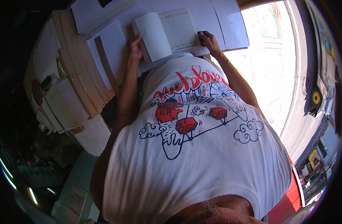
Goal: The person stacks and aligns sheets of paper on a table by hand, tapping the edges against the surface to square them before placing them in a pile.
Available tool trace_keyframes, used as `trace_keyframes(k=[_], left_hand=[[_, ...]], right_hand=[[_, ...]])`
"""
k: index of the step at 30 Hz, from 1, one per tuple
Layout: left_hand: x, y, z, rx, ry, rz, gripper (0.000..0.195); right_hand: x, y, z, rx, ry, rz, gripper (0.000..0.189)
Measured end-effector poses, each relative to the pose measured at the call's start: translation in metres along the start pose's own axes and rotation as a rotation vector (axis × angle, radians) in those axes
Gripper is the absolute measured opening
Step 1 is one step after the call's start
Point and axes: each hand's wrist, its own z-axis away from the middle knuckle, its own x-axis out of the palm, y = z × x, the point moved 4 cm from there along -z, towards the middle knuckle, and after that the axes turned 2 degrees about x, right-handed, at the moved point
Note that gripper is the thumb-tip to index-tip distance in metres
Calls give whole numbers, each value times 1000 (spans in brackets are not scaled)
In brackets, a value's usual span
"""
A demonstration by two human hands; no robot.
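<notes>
An open booklet of forms [178, 30] lies before me near the top of the view, over large white sheets. Its left side is a blank white page [154, 36] that bulges up, with a brown cover edge showing beside it; the right side carries a printed ruled table. My left hand [135, 48] grips the brown edge at the left, thumb upward. At the right edge of the ruled page is my right hand [208, 42], fingers bent against it; their tips are in shadow, so a grip cannot be made out.
Large white paper sheets [229, 25] cover the work surface. Left are a brown strip [105, 60] on white sheets, a brown-paper-wrapped stack [78, 61], and scissors [38, 95] with a red handle by loose papers. A calendar [76, 204] lies lower left; bright pavement [263, 56] is at right.
</notes>
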Motion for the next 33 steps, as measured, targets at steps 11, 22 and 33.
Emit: trace_keyframes(k=[11, 22, 33], left_hand=[[-6, -9, -4, -56, -19, 75, 38], [-3, -6, 0, -3, -4, 11, 34], [-5, -13, -4, -44, 29, 19, 38]], right_hand=[[0, 0, 5, -7, 7, 0, 63], [3, -8, 9, -43, 77, -55, 58], [3, -6, 13, -27, 90, -88, 57]])
